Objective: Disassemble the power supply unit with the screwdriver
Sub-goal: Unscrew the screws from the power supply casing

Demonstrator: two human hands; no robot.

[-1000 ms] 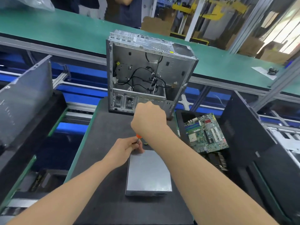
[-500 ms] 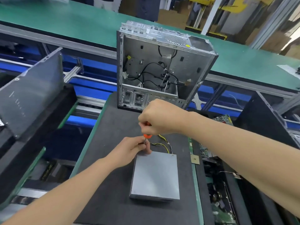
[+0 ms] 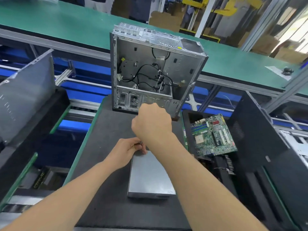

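A flat grey power supply unit (image 3: 149, 176) lies on the black mat (image 3: 106, 205) in front of me. My right hand (image 3: 152, 124) is a closed fist above the unit's far left corner, curled round the screwdriver, whose handle is hidden inside the fist. Only a thin piece of the metal shaft (image 3: 141, 144) shows below it. My left hand (image 3: 128, 151) sits at that same corner and pinches the shaft between thumb and fingers, close to the unit's top face. The tip and the screw are hidden by my fingers.
An opened metal computer case (image 3: 150, 69) with loose black cables stands upright at the mat's far end. A green motherboard (image 3: 215, 135) lies in a black bin on the right. Grey panels (image 3: 25, 97) lean at the left. A green conveyor (image 3: 66, 25) runs behind.
My right fist has closed over the orange handle, which showed half a second ago. The view has shifted, so the motherboard is in sight again. Both hands stay at the unit's far left corner.
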